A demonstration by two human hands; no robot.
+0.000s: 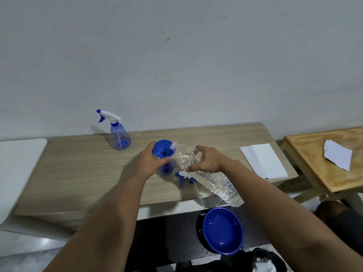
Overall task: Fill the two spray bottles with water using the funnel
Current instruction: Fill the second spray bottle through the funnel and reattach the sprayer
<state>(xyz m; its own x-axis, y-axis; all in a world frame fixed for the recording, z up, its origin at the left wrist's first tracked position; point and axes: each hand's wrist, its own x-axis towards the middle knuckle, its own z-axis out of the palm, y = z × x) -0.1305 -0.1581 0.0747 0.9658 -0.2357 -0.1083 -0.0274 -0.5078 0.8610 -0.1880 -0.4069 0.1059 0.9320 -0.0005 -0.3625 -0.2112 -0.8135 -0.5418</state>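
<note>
Standing against a pale grey wall [176,65], the light wood-grain table [78,173] carries an open blue-tinted spray bottle [166,169] topped by a blue plastic funnel [163,148], which the left hand [150,163] grips. The right hand [209,160] clasps a clear crinkled water bottle [212,180] tipped onto the funnel's rim. Behind the funnel stands a capped blue-tinted spray bottle [119,137]; right of it lies folded white paper [264,160].

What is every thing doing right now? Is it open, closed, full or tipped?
Far spray bottle: upright, sprayer on.
Near spray bottle: open, left hand holds it.
Funnel: upright in its neck.
Water bottle: uncapped, tipped into funnel, gripped by right hand.
Loose sprayer head: lying on table.
Blue bowl: upright.
</note>
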